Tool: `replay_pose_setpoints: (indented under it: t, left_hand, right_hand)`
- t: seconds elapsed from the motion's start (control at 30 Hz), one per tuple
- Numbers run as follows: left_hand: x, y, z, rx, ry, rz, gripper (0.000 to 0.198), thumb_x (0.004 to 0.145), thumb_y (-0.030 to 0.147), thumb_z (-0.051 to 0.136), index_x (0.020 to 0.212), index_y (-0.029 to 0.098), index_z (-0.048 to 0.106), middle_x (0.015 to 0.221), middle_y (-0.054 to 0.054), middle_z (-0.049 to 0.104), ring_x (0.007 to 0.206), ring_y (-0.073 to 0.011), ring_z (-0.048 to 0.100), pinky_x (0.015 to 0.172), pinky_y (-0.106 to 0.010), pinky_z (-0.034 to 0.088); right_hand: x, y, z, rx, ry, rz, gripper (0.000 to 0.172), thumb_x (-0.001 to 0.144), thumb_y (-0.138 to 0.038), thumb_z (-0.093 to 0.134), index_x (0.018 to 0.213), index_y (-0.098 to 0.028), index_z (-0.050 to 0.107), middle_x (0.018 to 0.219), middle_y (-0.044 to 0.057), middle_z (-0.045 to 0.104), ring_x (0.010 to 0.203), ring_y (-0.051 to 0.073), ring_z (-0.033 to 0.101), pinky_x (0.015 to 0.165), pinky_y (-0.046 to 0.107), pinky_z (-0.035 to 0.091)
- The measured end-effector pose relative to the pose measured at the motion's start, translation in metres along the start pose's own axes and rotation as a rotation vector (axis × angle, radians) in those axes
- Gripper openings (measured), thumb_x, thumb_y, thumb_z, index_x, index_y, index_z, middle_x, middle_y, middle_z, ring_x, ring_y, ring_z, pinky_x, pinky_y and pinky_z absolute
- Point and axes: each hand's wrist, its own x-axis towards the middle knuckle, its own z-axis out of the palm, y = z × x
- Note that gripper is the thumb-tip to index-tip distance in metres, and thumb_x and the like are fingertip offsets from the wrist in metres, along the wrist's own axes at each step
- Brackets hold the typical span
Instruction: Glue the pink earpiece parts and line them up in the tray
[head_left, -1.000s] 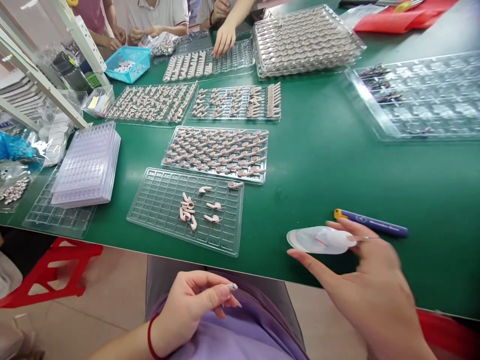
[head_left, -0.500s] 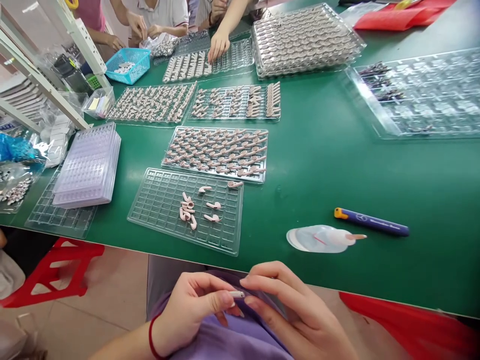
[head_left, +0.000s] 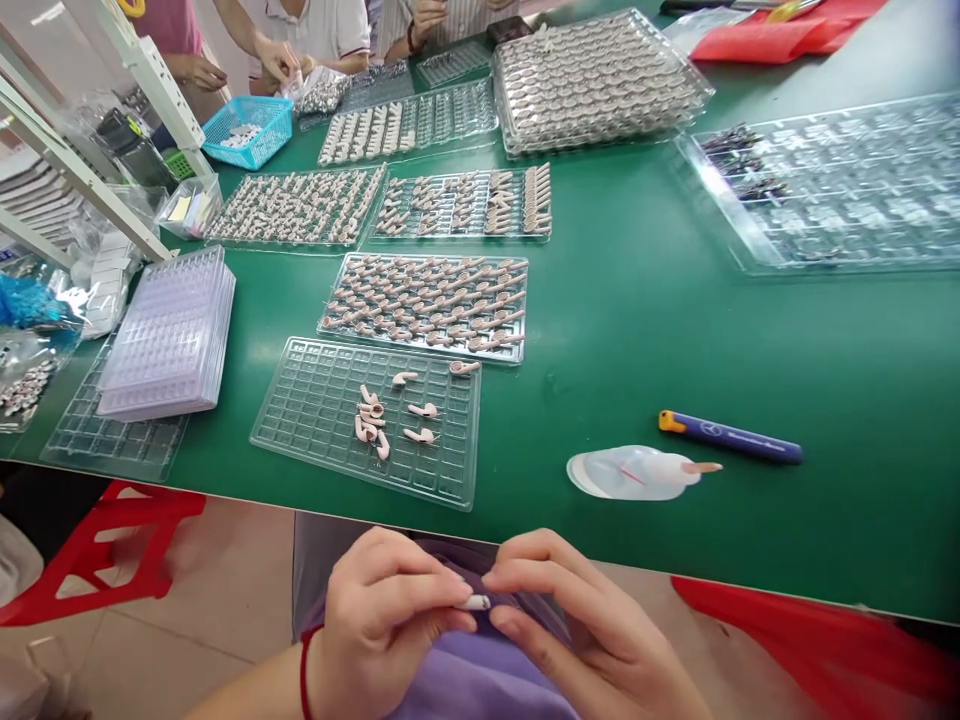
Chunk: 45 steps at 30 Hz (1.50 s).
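Note:
My left hand [head_left: 394, 610] pinches a small pale earphone piece [head_left: 474, 603] between thumb and fingers; its stem end points right, and the rest is hidden in the fingers. At that end, the thumb and index finger of my right hand [head_left: 577, 620] stand slightly apart, one above and one below, with no held thing visible. Both hands are over my lap, before the table edge. Beyond them lies a clear gridded tray [head_left: 300, 410] with several loose pale earphone shells [head_left: 367, 428]. A squeeze bottle [head_left: 630, 473] with a pointed tip lies on the table at right.
A blue pen-like tool with an orange end [head_left: 731, 437] lies behind the bottle. Filled earphone trays [head_left: 424, 305] stand farther back, with a tray stack [head_left: 600, 80] beyond. Purple-tinted trays [head_left: 169, 335] are piled at left. Co-workers' hands [head_left: 277, 60] are across the table.
My left fingers have shifted over the piece, covering more of it from above. Across the table, a co-worker's arm has withdrawn from a tray. The view has moved slightly.

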Motion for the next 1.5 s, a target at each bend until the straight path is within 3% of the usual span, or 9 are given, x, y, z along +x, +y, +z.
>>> replay_pose_setpoints:
  t: [0.1,0.23,0.57,0.7,0.9,1.07,1.27,1.37,1.5]
  left_hand:
    - [0.002,-0.001,-0.005,0.184,-0.014,0.184,0.014,0.092,0.017,0.064,0.104,0.018,0.071,0.085,-0.004,0.074,0.08,-0.0156,0.066,0.071,-0.027,0.06]
    - [-0.002,-0.005,-0.009,0.322,-0.071,0.312,0.016,0.093,0.012,0.057,0.101,0.015,0.071,0.089,-0.006,0.075,0.086,-0.0167,0.066,0.077,-0.028,0.061]
    - [0.004,-0.001,-0.016,0.491,-0.089,0.49,0.022,0.096,0.011,0.051,0.095,0.012,0.073,0.086,-0.004,0.076,0.088,-0.0153,0.067,0.084,-0.024,0.058]
    - [0.002,-0.004,-0.014,0.469,-0.039,0.52,0.022,0.095,0.009,0.051,0.096,0.011,0.072,0.086,-0.005,0.076,0.089,-0.0155,0.067,0.085,-0.024,0.058]
    - [0.001,-0.006,-0.007,0.29,-0.01,0.294,0.009,0.092,0.015,0.063,0.099,0.015,0.069,0.087,-0.004,0.075,0.084,-0.0145,0.067,0.078,-0.025,0.059]
    - [-0.001,-0.009,0.0,0.02,-0.031,-0.024,0.011,0.089,0.023,0.069,0.098,0.017,0.07,0.083,-0.004,0.075,0.076,-0.0142,0.067,0.072,-0.026,0.057]
    - [-0.007,-0.011,0.004,-0.119,-0.042,-0.271,0.012,0.087,0.029,0.072,0.095,0.021,0.076,0.079,-0.003,0.076,0.073,-0.0137,0.066,0.069,-0.023,0.054]
    - [-0.006,-0.01,0.004,-0.147,-0.041,-0.34,0.011,0.085,0.03,0.073,0.092,0.021,0.077,0.078,-0.002,0.076,0.071,-0.0131,0.065,0.067,-0.021,0.053]
    - [-0.005,-0.008,0.004,-0.158,-0.039,-0.31,0.01,0.085,0.027,0.073,0.092,0.021,0.077,0.081,-0.003,0.076,0.074,-0.0144,0.066,0.069,-0.023,0.054]
  right_hand:
    - [-0.001,-0.001,0.001,0.033,-0.022,0.002,0.016,0.087,-0.014,0.062,0.098,-0.026,0.064,0.083,0.004,0.063,0.073,0.017,0.065,0.063,0.024,0.058]
    - [0.001,-0.004,0.001,0.056,-0.022,0.001,0.018,0.087,-0.013,0.062,0.098,-0.027,0.065,0.081,0.003,0.063,0.071,0.016,0.065,0.062,0.023,0.057]
    - [0.004,-0.008,0.001,0.082,-0.029,-0.001,0.02,0.087,-0.01,0.06,0.097,-0.026,0.065,0.08,0.004,0.062,0.071,0.016,0.063,0.058,0.024,0.055]
    - [0.005,-0.008,0.0,0.083,-0.039,-0.008,0.021,0.088,-0.01,0.059,0.099,-0.027,0.064,0.08,0.004,0.062,0.072,0.016,0.063,0.059,0.024,0.055]
    - [0.003,-0.004,0.001,0.065,-0.008,-0.017,0.022,0.088,-0.009,0.06,0.101,-0.027,0.064,0.083,0.002,0.062,0.074,0.015,0.063,0.064,0.022,0.056]
    - [0.0,0.001,0.0,0.035,0.029,-0.002,0.024,0.091,-0.009,0.055,0.104,-0.027,0.062,0.085,0.002,0.063,0.075,0.013,0.063,0.063,0.02,0.054]
    - [0.003,0.0,-0.001,0.013,0.042,0.01,0.022,0.093,-0.01,0.05,0.101,-0.028,0.061,0.079,0.0,0.062,0.069,0.011,0.061,0.061,0.017,0.052]
    - [0.004,0.0,0.001,0.006,0.041,0.01,0.022,0.093,-0.01,0.049,0.1,-0.028,0.06,0.078,-0.001,0.061,0.067,0.01,0.06,0.06,0.017,0.051]
    - [0.004,0.002,0.002,0.001,0.015,-0.017,0.02,0.092,-0.012,0.054,0.102,-0.028,0.061,0.082,0.0,0.061,0.071,0.011,0.061,0.062,0.017,0.053]
